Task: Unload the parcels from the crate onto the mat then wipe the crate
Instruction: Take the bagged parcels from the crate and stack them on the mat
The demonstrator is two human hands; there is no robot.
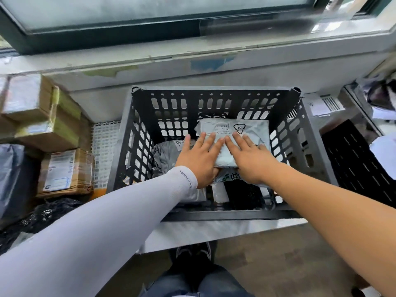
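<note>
Centrally, both hands — left hand [198, 159] and right hand [249, 160] — lie flat, fingers straight, on a pale grey parcel [246, 133] inside the black crate [310, 151] at mid-frame on the bench [214, 232].

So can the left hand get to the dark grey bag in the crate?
Probably yes. The dark grey bag lies uncovered just left of the left hand, which rests flat on the white parcel. The crate is open on top, so nothing seems to block it.
</note>
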